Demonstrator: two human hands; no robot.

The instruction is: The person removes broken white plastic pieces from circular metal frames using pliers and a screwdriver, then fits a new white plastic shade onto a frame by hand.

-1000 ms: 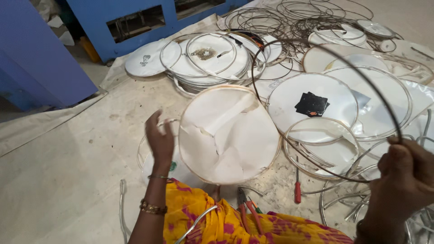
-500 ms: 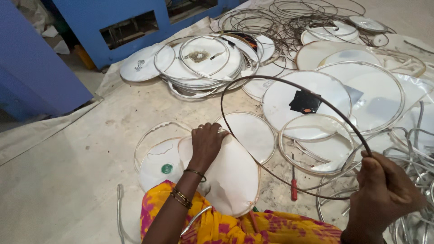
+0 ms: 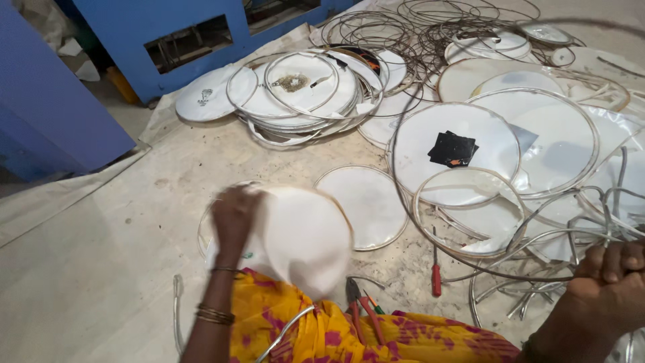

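The left hand (image 3: 235, 214), fingers clenched on a white disc (image 3: 306, 238), has tipped it up; the right hand (image 3: 608, 282) grips a thin wire hoop (image 3: 403, 195), now swung higher.

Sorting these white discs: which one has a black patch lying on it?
The large rimmed disc right of centre, with the black patch on it. The others show none, including the disc the left hand holds.

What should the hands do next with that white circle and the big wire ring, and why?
Probably bring the wire ring in the right hand down over the white disc that the left hand grips at its edge. The disc is lifted and tilted above the lap, and the ring hangs apart from it on the right.
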